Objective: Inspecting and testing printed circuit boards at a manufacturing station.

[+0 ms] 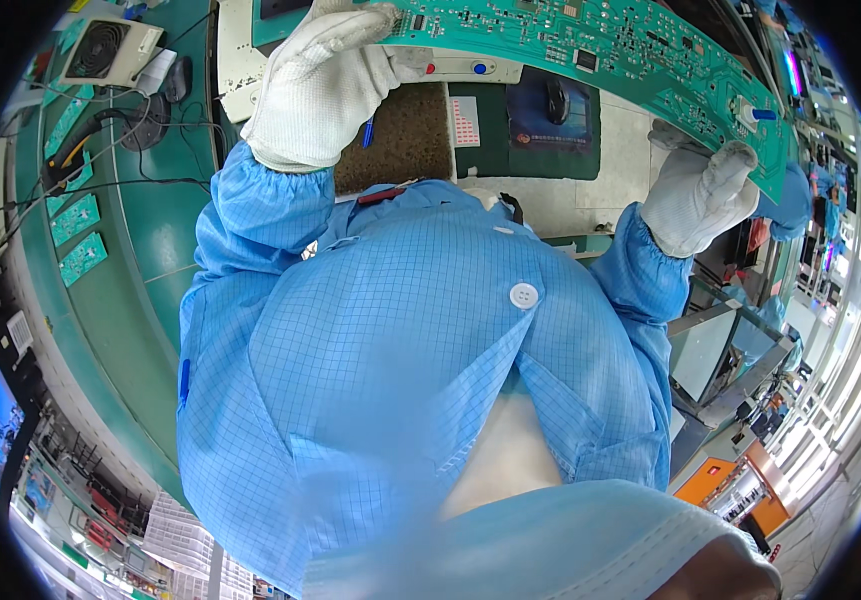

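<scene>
A long green circuit board [560, 50], dense with small components, is held up in front of me at the top of the view, sloping down to the right. My left hand [315, 95], in a white knitted glove, grips its left end. The other end is pinched by my right hand [700, 195], gloved the same way, with the thumb on the component side and fingers partly hidden behind it. Near that end a blue-shafted part [756, 114] sticks out of the board. The board's upper edge runs out of the picture.
Beneath the board lie a brown rough-surfaced slab [395, 140], a blue pen [368, 133] and a black mouse [557, 100] on a dark mouse pad [540, 130]. On the green bench at left are small circuit boards [80, 255], cables and a boxed fan [110, 50].
</scene>
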{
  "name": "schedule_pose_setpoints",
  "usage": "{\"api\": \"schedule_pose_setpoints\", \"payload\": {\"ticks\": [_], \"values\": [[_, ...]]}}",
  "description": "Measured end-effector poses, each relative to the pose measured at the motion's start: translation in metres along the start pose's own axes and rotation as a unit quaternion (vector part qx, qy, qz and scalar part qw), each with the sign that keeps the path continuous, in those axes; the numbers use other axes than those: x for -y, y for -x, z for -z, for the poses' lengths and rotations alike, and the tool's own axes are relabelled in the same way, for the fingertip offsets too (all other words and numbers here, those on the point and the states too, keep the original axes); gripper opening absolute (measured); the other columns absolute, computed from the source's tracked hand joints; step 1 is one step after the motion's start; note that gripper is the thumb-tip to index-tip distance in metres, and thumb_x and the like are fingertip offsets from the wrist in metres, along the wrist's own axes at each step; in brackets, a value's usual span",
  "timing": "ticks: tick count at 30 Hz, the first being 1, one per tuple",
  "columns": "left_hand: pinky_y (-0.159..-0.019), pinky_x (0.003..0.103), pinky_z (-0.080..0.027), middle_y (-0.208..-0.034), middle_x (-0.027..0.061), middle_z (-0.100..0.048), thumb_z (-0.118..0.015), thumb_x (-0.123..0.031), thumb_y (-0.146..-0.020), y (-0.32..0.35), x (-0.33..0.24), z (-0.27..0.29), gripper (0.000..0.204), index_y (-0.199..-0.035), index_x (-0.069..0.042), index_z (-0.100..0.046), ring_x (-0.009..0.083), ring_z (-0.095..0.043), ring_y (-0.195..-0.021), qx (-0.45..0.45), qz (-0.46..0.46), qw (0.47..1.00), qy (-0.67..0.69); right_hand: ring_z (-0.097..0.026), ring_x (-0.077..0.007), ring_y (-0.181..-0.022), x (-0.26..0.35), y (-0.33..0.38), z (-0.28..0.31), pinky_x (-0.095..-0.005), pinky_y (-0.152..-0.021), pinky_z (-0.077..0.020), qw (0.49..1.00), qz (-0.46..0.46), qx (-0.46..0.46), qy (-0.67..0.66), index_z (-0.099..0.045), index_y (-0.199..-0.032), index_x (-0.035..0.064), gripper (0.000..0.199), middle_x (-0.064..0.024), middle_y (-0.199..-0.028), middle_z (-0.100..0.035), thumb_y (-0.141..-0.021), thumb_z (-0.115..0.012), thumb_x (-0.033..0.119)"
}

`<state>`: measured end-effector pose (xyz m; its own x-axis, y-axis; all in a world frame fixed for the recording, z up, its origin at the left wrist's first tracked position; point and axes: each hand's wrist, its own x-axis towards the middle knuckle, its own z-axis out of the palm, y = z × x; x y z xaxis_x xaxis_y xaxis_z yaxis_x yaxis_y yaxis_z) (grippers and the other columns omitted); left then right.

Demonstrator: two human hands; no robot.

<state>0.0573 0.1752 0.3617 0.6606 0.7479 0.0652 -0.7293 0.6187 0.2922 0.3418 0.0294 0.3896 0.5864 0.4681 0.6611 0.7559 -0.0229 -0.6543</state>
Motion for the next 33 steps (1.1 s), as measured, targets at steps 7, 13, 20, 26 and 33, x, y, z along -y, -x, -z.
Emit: {"api": "schedule_pose_setpoints", "payload": {"ticks": [7,13,20,26,33], "values": [[-0.084,0.029,-0.051,-0.120,0.0067,-0.063,-0.044,0.002,-0.095,0.004,0.000,0.027,0.055,-0.149,-0.007,-0.034,0.0059,-0.054,-0.073,0.008,-0.041,0.999,0.019,-0.068,-0.0252,-0.062,-0.002,0.001,0.001,-0.0346,-0.062,-0.0546,0.999,-0.007,0.031,0.012,-0.067,-0.101,-0.0112,0.074,-0.0211,-0.079,-0.072,-0.098,-0.048,0.060],[-0.100,0.057,-0.051,-0.129,0.0198,-0.061,-0.050,-0.009,-0.099,0.011,-0.006,0.054,0.028,-0.119,0.006,-0.063,0.0411,-0.059,-0.118,0.055,-0.087,0.988,-0.119,-0.068,-0.0262,-0.061,-0.004,0.001,0.003,-0.0348,-0.061,-0.0547,0.998,-0.022,0.058,0.005,-0.066,-0.102,-0.0105,0.076,-0.0203,-0.079,-0.071,-0.099,-0.044,0.062],[-0.082,0.028,-0.054,-0.119,0.0044,-0.063,-0.046,0.002,-0.094,0.008,0.004,0.004,0.067,-0.156,-0.011,-0.026,0.0043,-0.061,-0.075,0.008,-0.053,0.996,-0.071,-0.067,-0.0263,-0.064,-0.009,0.002,-0.001,-0.0366,-0.063,-0.0543,0.997,-0.059,0.041,-0.033,-0.066,-0.103,-0.0091,0.072,-0.0189,-0.081,-0.071,-0.098,-0.048,0.060],[-0.089,0.042,-0.053,-0.125,0.0121,-0.062,-0.051,-0.009,-0.097,0.010,-0.002,0.022,0.045,-0.141,-0.005,-0.044,0.0239,-0.063,-0.101,0.075,-0.061,0.990,-0.103,-0.065,-0.0240,-0.066,-0.016,0.002,0.001,-0.0355,-0.065,-0.0530,0.994,-0.046,0.068,-0.077,-0.064,-0.106,-0.0079,0.059,-0.0163,-0.084,-0.071,-0.096,-0.054,0.049],[-0.098,0.061,-0.050,-0.133,0.0191,-0.059,-0.050,-0.017,-0.100,0.017,-0.009,0.058,0.030,-0.119,-0.001,-0.067,0.0422,-0.056,-0.123,0.085,-0.077,0.985,-0.129,-0.062,-0.0138,-0.077,-0.028,0.007,0.002,-0.0269,-0.072,-0.0503,0.983,-0.102,0.054,-0.146,-0.059,-0.114,-0.0027,0.024,-0.0093,-0.097,-0.069,-0.095,-0.063,0.011]]}}
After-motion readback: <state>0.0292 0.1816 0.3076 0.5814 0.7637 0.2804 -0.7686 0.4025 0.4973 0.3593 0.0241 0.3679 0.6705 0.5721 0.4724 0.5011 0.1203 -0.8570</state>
